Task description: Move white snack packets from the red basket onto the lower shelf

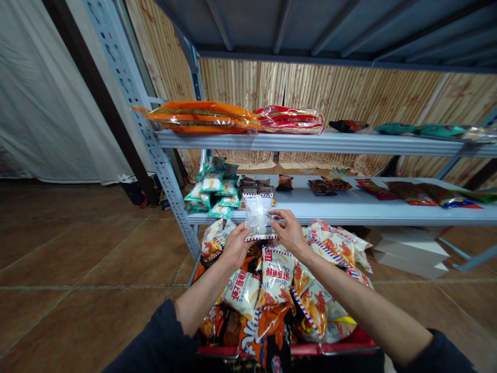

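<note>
Both my hands hold up one white snack packet (257, 215) with a red-and-blue striped border, its back side facing me. My left hand (235, 244) is closed on the packet's lower left edge. My right hand (288, 231) pinches its right edge. The packet hangs in front of the lower shelf (349, 212), above a red basket (341, 346) piled with several similar orange-and-white snack bags (277, 274).
A grey metal rack stands ahead. Its lower shelf carries a stack of green packets (213, 189) at the left and flat dark and red packets further right. The upper shelf (310, 141) bears orange, red and green bags. Brown tiled floor lies left; folded cardboard (411, 254) lies right.
</note>
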The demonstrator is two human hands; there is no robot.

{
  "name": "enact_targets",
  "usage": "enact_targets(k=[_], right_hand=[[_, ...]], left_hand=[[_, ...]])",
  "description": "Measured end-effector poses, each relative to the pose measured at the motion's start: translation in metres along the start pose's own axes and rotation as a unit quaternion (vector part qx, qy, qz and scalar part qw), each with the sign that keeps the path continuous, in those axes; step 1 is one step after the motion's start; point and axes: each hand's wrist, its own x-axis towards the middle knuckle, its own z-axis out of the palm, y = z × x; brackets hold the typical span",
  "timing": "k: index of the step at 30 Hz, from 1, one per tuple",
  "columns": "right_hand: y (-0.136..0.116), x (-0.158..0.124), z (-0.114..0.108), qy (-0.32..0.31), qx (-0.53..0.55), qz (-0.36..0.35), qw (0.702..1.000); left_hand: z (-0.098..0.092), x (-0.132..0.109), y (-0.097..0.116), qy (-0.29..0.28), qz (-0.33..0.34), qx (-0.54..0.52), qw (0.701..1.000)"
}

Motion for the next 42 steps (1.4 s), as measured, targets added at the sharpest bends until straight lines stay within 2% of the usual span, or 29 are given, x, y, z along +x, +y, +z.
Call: enact_targets(k=[13, 25, 32, 37, 42], right_hand=[[0.010, -0.007, 0.001, -0.033, -0.034, -0.003, 0.999], [0.012, -0.011, -0.003, -0.047, -0.085, 0.000, 0.995], [0.009, -0.009, -0.005, -0.034, -0.170, -0.020, 0.985], [0.006, -0.010, -0.004, -0.041, -0.165, -0.033, 0.985], [0.009, -0.012, -0.004, -0.046, -0.158, -0.031, 0.986]], left_hand=[[0.001, -0.001, 0.001, -0.025, -0.007, -0.059, 0.998], [0.007, -0.001, 0.005, -0.002, -0.025, -0.071, 0.997], [0.009, 0.001, 0.004, -0.013, -0.020, -0.082, 0.996], [0.009, 0.003, 0.001, -0.010, -0.017, -0.087, 0.996], [0.010, 0.005, 0.000, -0.031, -0.020, -0.096, 0.995]])
